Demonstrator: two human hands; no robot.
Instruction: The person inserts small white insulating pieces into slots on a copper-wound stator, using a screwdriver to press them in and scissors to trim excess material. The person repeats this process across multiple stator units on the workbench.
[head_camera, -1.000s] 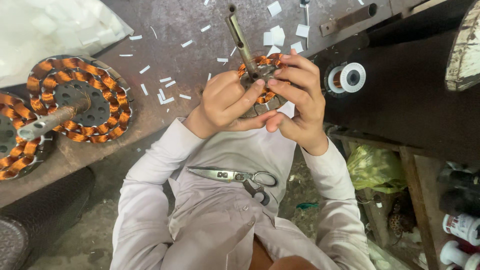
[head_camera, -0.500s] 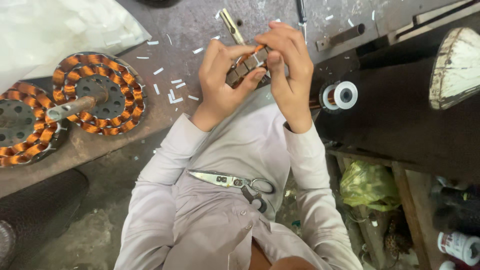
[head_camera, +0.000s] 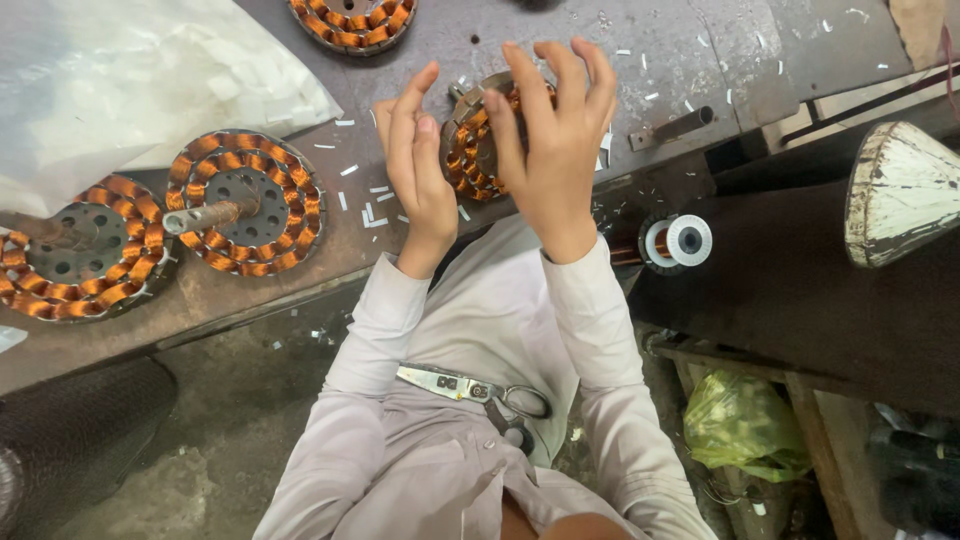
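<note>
We are holding a round copper-wound stator (head_camera: 478, 140) on edge above the counter (head_camera: 700, 40), its flat face tilting leftward. Our left hand (head_camera: 418, 165) is bracing it with loose, raised fingers; our right hand (head_camera: 550, 140) is gripping its rim, fingers splayed. Earlier, both hands were clasping it tighter.

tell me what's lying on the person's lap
A pair of scissors lies across the lap, blades pointing to the image left. Cloth folds partly cover the lower handle loop.
</note>
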